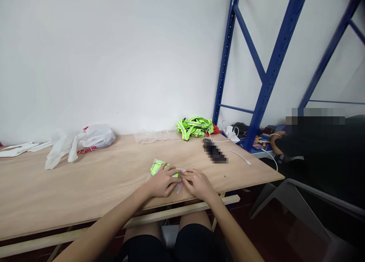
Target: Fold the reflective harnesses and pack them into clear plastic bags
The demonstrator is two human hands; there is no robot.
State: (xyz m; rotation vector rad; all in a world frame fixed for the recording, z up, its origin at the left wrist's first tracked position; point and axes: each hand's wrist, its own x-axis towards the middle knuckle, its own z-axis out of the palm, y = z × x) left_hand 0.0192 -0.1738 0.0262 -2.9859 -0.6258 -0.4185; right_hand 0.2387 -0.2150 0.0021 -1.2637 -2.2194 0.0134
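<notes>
Both hands rest near the front edge of the plywood table (85, 178). My left hand (163, 182) lies flat on a clear plastic bag holding a folded neon yellow-green strap (156, 167). My right hand (196, 183) pinches the same bag's right end, fingertips meeting those of the left hand. Most of the bag is hidden under the two hands.
A pile of neon reflective straps (194, 126) lies at the table's back right, beside empty clear bags (155, 136), a white charger and cable (231, 132) and a dark blurred object (215, 152). A white plastic bag (85, 140) sits back left. Another person (313, 148) sits right, under blue shelving (265, 79).
</notes>
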